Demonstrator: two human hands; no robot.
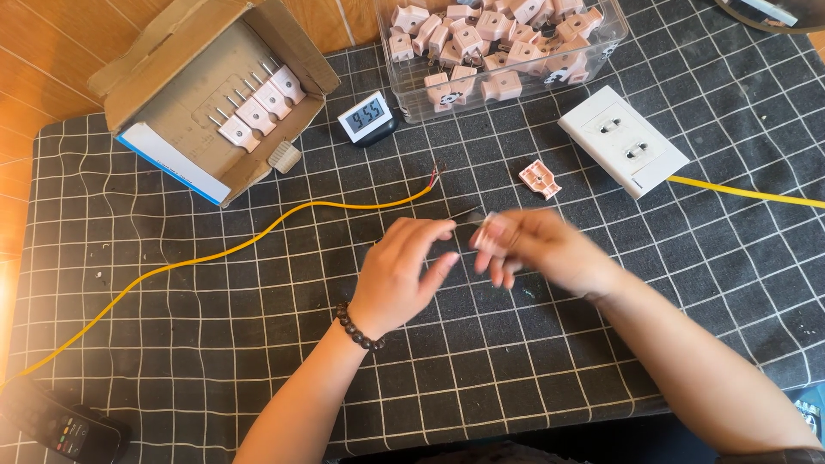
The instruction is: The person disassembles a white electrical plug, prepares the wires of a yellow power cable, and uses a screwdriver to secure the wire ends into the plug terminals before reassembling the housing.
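Pinching a pink plug [491,230] in our blurred right hand [537,251] above the counter [215,326], we bring our loosely spread left hand [404,271] in; assembly seems underway, and next calls for a steady two-handed grip.

Open brown cardboard box [206,86], blue-white side, at mat's [215,344] back-left corner. Small black-framed grey screen [364,115] just right of it. Clear plastic tub [507,86] at back edge.

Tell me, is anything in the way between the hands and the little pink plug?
Nothing visible is. The right hand already holds the pink plug, though blurred, and the left hand sits right beside it on the mat.
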